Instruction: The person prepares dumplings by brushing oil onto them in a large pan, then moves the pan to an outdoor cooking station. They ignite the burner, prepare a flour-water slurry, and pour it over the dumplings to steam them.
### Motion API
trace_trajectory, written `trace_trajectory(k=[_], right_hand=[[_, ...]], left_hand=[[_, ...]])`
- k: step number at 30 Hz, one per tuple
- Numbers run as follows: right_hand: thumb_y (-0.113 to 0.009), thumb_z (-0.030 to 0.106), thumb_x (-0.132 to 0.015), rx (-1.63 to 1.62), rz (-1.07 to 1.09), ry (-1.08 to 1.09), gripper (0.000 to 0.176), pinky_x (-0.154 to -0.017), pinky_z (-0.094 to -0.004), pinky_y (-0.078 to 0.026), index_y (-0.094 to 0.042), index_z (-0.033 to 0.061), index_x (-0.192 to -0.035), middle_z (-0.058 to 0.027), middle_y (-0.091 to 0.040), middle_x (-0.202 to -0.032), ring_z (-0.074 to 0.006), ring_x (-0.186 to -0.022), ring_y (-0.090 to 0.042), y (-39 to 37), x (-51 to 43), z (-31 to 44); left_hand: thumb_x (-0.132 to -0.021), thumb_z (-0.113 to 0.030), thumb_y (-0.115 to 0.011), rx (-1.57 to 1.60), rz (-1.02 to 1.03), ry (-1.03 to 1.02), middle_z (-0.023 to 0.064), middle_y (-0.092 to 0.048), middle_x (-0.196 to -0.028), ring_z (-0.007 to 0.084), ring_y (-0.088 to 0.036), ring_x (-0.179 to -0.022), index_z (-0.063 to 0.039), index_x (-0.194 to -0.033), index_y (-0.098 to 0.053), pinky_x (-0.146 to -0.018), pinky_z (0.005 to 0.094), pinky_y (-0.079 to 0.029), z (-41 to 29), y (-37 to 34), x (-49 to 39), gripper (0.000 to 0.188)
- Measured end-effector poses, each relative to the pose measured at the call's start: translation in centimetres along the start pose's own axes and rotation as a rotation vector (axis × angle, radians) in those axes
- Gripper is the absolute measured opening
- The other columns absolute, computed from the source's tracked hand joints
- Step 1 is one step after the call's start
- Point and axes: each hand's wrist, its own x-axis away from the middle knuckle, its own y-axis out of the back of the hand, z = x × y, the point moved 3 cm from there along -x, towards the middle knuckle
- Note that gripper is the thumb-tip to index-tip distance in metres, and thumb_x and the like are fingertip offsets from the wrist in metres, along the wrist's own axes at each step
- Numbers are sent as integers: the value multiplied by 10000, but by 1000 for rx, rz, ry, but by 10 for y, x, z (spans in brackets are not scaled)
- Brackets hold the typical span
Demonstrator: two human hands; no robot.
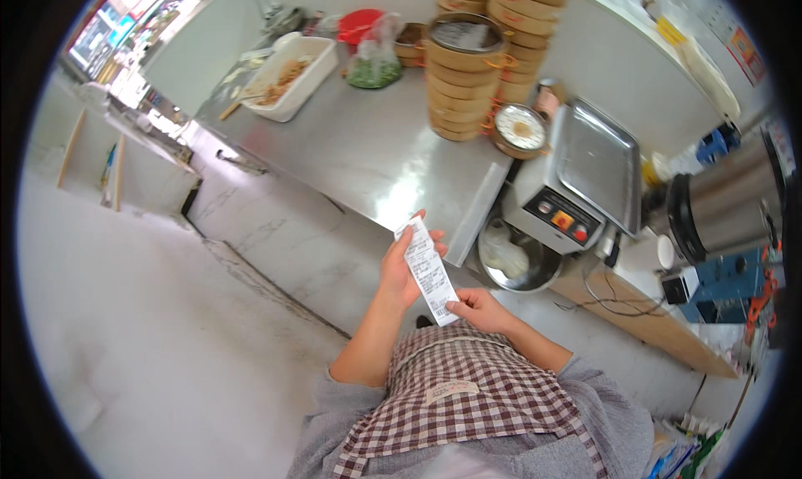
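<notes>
A long printed paper receipt (429, 272) is held in front of my checked apron (463, 410), above the floor beside the steel table (351, 147). My left hand (401, 269) grips its upper part, with the thumb on the printed face and fingers behind. At the lower end, my right hand (482, 310) pinches the paper between thumb and finger. The receipt bears writing and a printed code. Past its top end lies the table's front edge.
Stacked bamboo steamers (463, 84), a white tub of filling (291, 78), a bag of chopped greens (374, 69) and a red bowl (360, 25) stand on the table. To the right are a machine with knobs (557, 209), a metal bowl (539, 272) and a steel urn (730, 197).
</notes>
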Motion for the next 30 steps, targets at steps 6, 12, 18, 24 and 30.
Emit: trace_trajectory(k=[6, 12, 18, 24, 30], right_hand=[[-624, 205, -921, 723, 15, 245, 210, -629, -349, -500, -585, 26, -817, -62, -644, -762, -211, -686, -644, -52, -103, 44], [-647, 222, -829, 1195, 294, 775, 152, -653, -444, -498, -576, 88, -833, -97, -613, -756, -298, -702, -629, -112, -245, 63], [-590, 344, -932, 1144, 778, 475, 260, -708, -441, -502, -618, 86, -954, -114, -638, -822, -320, -792, -636, -190, -383, 85], [-547, 477, -979, 867, 886, 47, 469, -813, -384, -513, -604, 68, -1202, -124, -694, -1071, -266, -981, -662, -252, -510, 101], [-504, 411, -1023, 550, 792, -189, 416, -715, -336, -541, -610, 35, -1165, -74, -714, -884, -196, -758, -676, -352, -616, 76]], left_hand=[[-1060, -384, -399, 19, -264, -367, 206, -581, -1240, 316, -609, -1067, -141, -1475, -341, -999, 460, -484, -112, 80, 25, 484], [-1054, -408, -413, 144, -547, -578, 92, -570, -940, 220, -519, -773, -167, -1361, -430, -738, 372, -452, -202, 184, 32, 390], [-1031, -397, -479, 196, -861, -726, 10, -456, -743, 136, -418, -594, -128, -1279, -486, -542, 306, -367, -305, 256, 72, 367], [-1008, -245, -556, 136, -997, -794, -2, -432, -717, 106, -410, -586, -84, -1206, -555, -510, 254, -353, -396, 303, 80, 255], [-1006, -125, -538, 124, -931, -866, 16, -448, -705, 122, -432, -614, -49, -1198, -554, -542, 276, -389, -532, 367, 28, 207]])
